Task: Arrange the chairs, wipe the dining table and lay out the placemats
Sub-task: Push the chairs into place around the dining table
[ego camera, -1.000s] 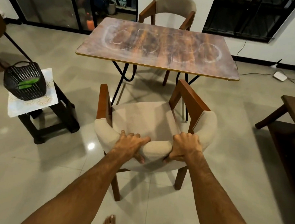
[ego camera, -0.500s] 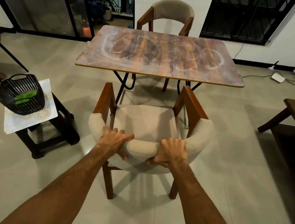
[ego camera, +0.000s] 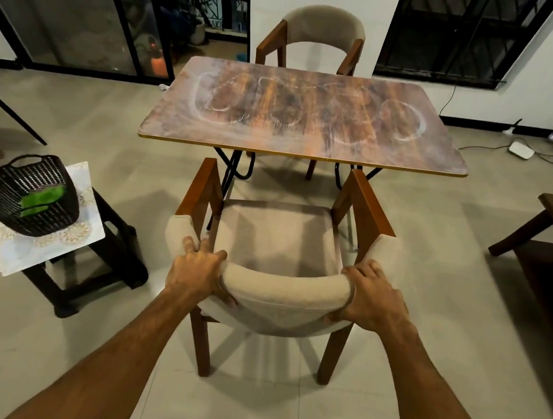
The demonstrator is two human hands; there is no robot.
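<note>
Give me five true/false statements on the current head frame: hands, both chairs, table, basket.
1. Both hands grip the padded backrest of the near chair. True: the left hand and the right hand each wrap an end of it.
2. The dining table is already wiped clean. False: pale swirled smears cover its top.
3. Placemats lie on the dining table. False: nothing lies on it.
4. A far chair stands at the opposite side of the table. True.
5. The black basket sits on the floor. False: it rests on a patterned cloth atop a dark stool, left of the near chair.
</note>
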